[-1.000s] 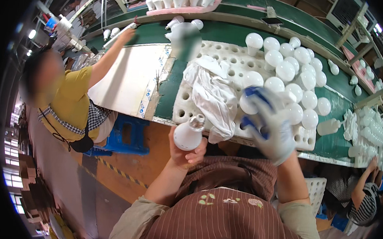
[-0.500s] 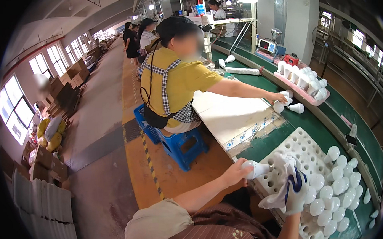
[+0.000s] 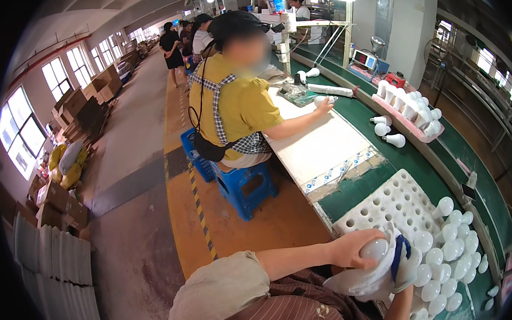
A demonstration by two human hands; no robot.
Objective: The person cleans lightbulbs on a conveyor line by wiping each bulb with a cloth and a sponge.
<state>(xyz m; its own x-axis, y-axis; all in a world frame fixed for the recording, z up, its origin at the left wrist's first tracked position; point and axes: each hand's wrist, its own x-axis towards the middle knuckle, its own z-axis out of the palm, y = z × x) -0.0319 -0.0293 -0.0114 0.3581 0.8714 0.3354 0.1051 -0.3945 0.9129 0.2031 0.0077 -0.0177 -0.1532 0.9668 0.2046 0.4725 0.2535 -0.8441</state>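
My bare left hand (image 3: 348, 249) is closed round the globe of a white light bulb (image 3: 374, 249). The bulb's lower part is hidden in a white cloth (image 3: 358, 283). My right hand (image 3: 407, 266), in a white and blue work glove, grips this cloth against the bulb. Both hands are over the near edge of a white foam tray (image 3: 375, 207) with rows of round holes. Several white bulbs (image 3: 434, 256) stand in the tray's right part, globes up, just right of my gloved hand.
A co-worker (image 3: 236, 95) on a blue stool (image 3: 240, 188) holds a bulb over a white board (image 3: 309, 142). Loose bulbs (image 3: 393, 140) lie on the green belt (image 3: 362, 116). Beyond stands a pink tray (image 3: 417, 129) of bulbs. Cartons (image 3: 62, 205) line the left wall.
My left hand has moved right and brought the bulb into the cloth, against my gloved hand. The co-worker's hand has drawn back from the loose bulbs and now holds one over the board.
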